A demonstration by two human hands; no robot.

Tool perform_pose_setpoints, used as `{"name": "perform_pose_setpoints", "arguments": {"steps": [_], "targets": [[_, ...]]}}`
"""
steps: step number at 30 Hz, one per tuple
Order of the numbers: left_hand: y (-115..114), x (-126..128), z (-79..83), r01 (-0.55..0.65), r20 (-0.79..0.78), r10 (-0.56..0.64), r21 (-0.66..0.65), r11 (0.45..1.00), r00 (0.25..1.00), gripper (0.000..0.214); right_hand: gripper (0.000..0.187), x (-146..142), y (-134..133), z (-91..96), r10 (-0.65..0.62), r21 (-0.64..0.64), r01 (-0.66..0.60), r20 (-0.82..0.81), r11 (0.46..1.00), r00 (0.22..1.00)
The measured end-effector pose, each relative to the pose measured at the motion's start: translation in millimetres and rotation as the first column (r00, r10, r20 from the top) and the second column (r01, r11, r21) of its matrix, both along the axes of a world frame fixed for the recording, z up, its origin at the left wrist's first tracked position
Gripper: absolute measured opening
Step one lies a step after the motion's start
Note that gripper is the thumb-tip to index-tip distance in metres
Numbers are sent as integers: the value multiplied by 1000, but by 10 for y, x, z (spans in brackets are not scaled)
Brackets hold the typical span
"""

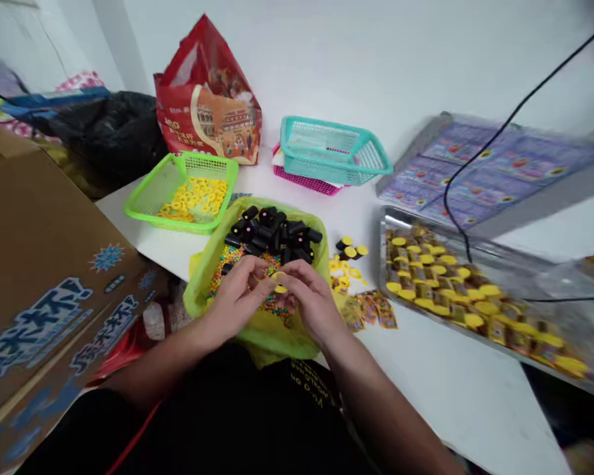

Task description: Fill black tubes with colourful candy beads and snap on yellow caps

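Two bare hands met over the green plastic basket lined with yellow film (pixel 194 295); left hand (pixel 241 298) and right hand (pixel 313 293) both pinched one yellow round cap (pixel 279 282) between thumbs and fingers, fingertips close together; cap sat above the front part of the basket; couldn't tell whether anything was attached under it, fingers hid that; basket held black cylinders (pixel 277 232), piled mostly toward the far side, a few with pink or yellow dots on their ends, plus small multicoloured balls (pixel 216 272) around and below them; just right of basket, on the white table (pixel 426 376), stood a small cluster of yellow-capped black cylinders (pixel 349 253), with loose yellow plastic pieces (pixel 340 266) and printed packets (pixel 387 313) nearer the person; further right, metal tray (pixel 382 254) carried rows of yellow-topped containers (pixel 443 270); purple printed box (pixel 455 171) stood behind tray, black cable (pixel 525 99) ran across in front of it; far left of table: lime-green basket (pixel 153 196) with yellow ring-shaped pieces (pixel 198 196), red printed shopping bag (pixel 225 125) behind it; teal basket (pixel 317 168) sat on a magenta basket (pixel 309 183) near the wall; cardboard carton (pixel 44 257) filled the left side, black plastic bag (pixel 116 128) beyond it
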State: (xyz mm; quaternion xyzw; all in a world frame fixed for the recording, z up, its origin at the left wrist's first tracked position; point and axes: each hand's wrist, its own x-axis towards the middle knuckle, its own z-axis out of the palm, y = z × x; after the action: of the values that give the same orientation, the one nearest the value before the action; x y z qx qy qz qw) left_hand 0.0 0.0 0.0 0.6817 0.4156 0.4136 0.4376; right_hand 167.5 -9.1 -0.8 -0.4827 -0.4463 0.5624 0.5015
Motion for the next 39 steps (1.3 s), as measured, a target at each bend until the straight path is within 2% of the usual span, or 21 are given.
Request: {"name": "perform_pose_setpoints", "arguments": {"steps": [2, 5, 10, 13, 16, 20, 25, 28, 33, 35, 39], "targets": [[3, 37, -12, 54, 4, -54, -107, 993, 999, 35, 33, -26, 4, -11, -3, 18, 3, 12, 1000, 1000], [-19, 99, -28, 68, 65, -57, -177, 982, 996, 36, 34, -72, -7, -5, -27, -2, 27, -38, 1000, 999], [-124, 229, -27, 8, 230, 14, -94, 996, 973, 36, 31, -187, -91, 45, -149, -98, 131, -215, 987, 965], [-178, 311, -26, -16, 336, 42, -80, 997, 941, 42, 28, -258, -149, 37, -232, -47, 228, -260, 973, 937], [-202, 362, -31, -30, 404, 67, -98, 995, 912, 48, 25, -290, -178, -10, -257, -10, 264, -267, 964, 929], [-179, 361, -7, -24, 437, 87, -148, 989, 895, 48, 25, -255, -174, -52, -217, -13, 221, -247, 975, 944], [-112, 320, 33, -5, 512, 119, -218, 976, 851, 42, 28, -175, -155, -29, -32, 45, 44, -249, 998, 968], [-108, 311, 28, -35, 498, 139, -213, 976, 856, 40, 25, -167, -145, -38, -40, 80, 59, -225, 995, 974], [-121, 307, -28, -85, 428, 146, -159, 984, 892, 41, 21, -201, -142, -99, -102, 95, 135, -289, 986, 952], [-99, 296, -56, -71, 437, 157, -206, 976, 886, 42, 22, -186, -140, -102, -90, 92, 121, -289, 988, 953], [-43, 261, -73, -24, 494, 197, -335, 942, 847, 41, 26, -57, -102, -64, 76, 70, -55, -351, 996, 933]]}}
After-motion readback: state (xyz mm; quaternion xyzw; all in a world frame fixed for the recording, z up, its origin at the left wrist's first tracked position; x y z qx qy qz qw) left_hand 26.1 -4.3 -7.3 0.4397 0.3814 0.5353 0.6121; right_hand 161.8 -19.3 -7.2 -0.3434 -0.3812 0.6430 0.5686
